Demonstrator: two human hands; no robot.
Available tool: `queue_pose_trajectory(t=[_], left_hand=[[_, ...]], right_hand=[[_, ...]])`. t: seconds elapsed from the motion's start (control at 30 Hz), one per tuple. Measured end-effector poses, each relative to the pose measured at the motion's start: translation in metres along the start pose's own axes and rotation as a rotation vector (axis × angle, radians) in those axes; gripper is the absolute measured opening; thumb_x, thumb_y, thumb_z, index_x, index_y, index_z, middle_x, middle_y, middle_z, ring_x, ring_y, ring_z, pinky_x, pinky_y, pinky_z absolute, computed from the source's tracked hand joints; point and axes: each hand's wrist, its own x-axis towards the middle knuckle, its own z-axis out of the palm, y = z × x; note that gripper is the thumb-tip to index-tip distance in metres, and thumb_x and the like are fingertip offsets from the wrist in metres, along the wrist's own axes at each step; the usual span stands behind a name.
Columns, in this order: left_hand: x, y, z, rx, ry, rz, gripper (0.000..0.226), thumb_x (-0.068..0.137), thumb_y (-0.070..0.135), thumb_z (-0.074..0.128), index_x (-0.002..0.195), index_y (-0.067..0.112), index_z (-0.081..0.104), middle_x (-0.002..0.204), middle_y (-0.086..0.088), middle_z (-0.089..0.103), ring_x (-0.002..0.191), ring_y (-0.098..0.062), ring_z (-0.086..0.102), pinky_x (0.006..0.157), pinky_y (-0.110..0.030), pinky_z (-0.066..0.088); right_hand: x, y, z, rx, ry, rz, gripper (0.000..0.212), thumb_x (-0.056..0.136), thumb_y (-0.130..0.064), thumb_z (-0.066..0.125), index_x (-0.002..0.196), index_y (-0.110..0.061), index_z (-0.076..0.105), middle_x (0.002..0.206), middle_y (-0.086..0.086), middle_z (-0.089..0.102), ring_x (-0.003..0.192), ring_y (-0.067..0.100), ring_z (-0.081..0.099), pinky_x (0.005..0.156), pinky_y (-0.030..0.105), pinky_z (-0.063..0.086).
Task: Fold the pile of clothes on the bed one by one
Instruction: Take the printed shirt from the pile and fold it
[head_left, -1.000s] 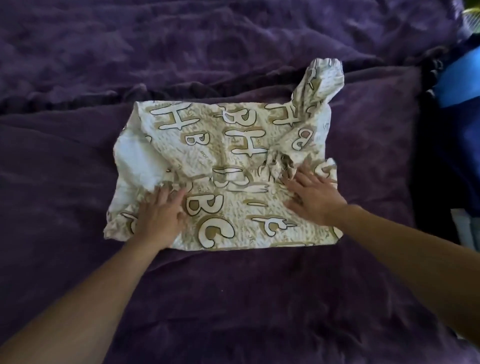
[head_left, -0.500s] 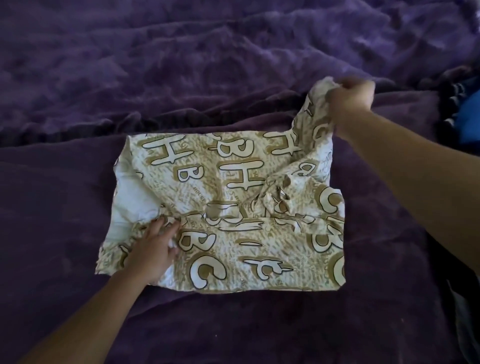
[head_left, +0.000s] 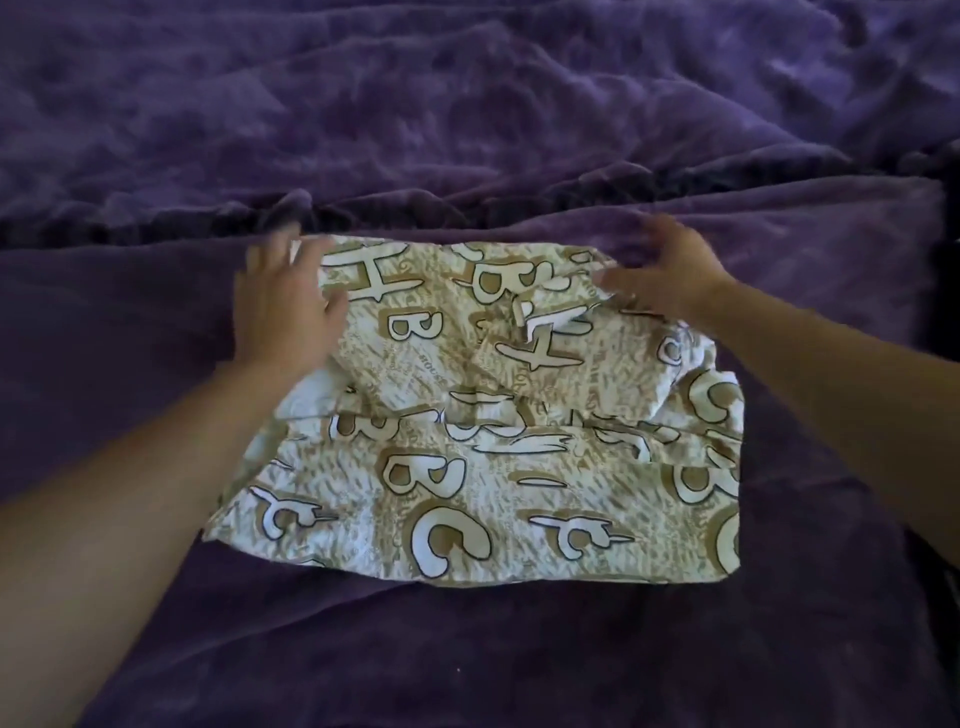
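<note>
**Purple bed, letter-print garment lying partly folded**

Surface: a bed (head_left: 467, 649) covered with a plush purple blanket (head_left: 467, 104), rumpled across the far half. A dark crease in the blanket runs left to right just beyond the work area. At the far right edge of the view there is a dark patch; I cannot tell what it is.

Task item: one letter-print garment (head_left: 467, 478), beige and white, with large outlined B, C and H letters. It lies flat on the blanket at centre view, roughly rectangular. The near hem is toward the person and the far edge is just short of the crease. A flap of the same cloth (head_left: 550, 338) is turned inward over the upper right part. A horizontal wrinkle crosses the middle, and a plain white inner face shows at the left edge.

Left hand (head_left: 283, 317): palm down on the far left corner of the garment. The fingers are straight and spread, and their tips reach past the cloth edge onto the blanket. They are blurred by motion and nothing is pinched.

Right hand (head_left: 670, 275): at the far right corner, with the fingers extended and loosely apart and the thumb pointing inward toward the flap. Blur is heavy, so I cannot tell whether it touches the cloth; no grip is visible.

Both bare forearms enter from the near corners of the view.
</note>
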Motion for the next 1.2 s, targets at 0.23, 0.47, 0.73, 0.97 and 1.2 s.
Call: queue_pose_trajectory(t=[0.23, 0.47, 0.73, 0.97, 1.2], left_hand=[[0.054, 0.012, 0.014, 0.244, -0.227, 0.011, 0.055, 0.074, 0.015, 0.074, 0.126, 0.017, 0.055, 0.119, -0.018, 0.06, 0.115, -0.039, 0.046, 0.096, -0.046, 0.038], [-0.066, -0.016, -0.049, 0.166, 0.062, 0.399, 0.003, 0.072, 0.012, 0.054, 0.074, 0.013, 0.056, 0.087, -0.007, 0.059, 0.086, -0.031, 0.052, 0.075, -0.043, 0.031], [-0.198, -0.019, -0.027, 0.063, -0.218, 0.355, 0.024, 0.075, 0.035, 0.051, 0.071, 0.014, 0.06, 0.076, 0.001, 0.053, 0.074, -0.024, 0.054, 0.064, -0.039, 0.046], [-0.207, 0.036, 0.022, 0.171, -0.533, 0.263, 0.052, 0.099, 0.043, 0.037, 0.149, 0.031, 0.027, 0.158, -0.015, 0.013, 0.144, -0.036, 0.015, 0.111, -0.054, 0.028], [-0.229, 0.005, -0.006, -0.047, -0.337, 0.152, 0.034, 0.092, 0.024, 0.059, 0.124, 0.015, 0.061, 0.136, -0.016, 0.048, 0.121, -0.034, 0.049, 0.096, -0.049, 0.045]], right_hand=[[-0.038, 0.003, 0.006, -0.15, 0.056, -0.328, 0.012, 0.076, -0.008, 0.07, 0.078, -0.015, 0.061, 0.069, -0.005, 0.061, 0.066, 0.017, 0.059, 0.055, 0.024, 0.043], [-0.177, 0.071, 0.015, -0.493, 0.1, -0.799, 0.022, 0.064, -0.001, 0.058, 0.082, -0.008, 0.068, 0.08, 0.006, 0.059, 0.074, 0.03, 0.055, 0.066, 0.036, 0.044], [-0.202, 0.108, 0.018, -0.157, 0.241, -0.344, 0.015, 0.079, -0.039, 0.065, 0.093, -0.033, 0.063, 0.092, -0.017, 0.06, 0.087, 0.004, 0.058, 0.069, 0.022, 0.046], [-0.164, 0.131, 0.023, 0.308, -0.035, 0.332, 0.086, 0.051, -0.042, 0.091, 0.126, -0.02, 0.055, 0.109, -0.003, 0.068, 0.095, 0.015, 0.068, 0.078, 0.034, 0.057], [-0.2, 0.104, 0.009, 0.549, 0.105, 0.219, 0.036, 0.067, -0.011, 0.084, 0.099, -0.012, 0.068, 0.088, 0.004, 0.075, 0.073, 0.016, 0.073, 0.054, 0.025, 0.054]])
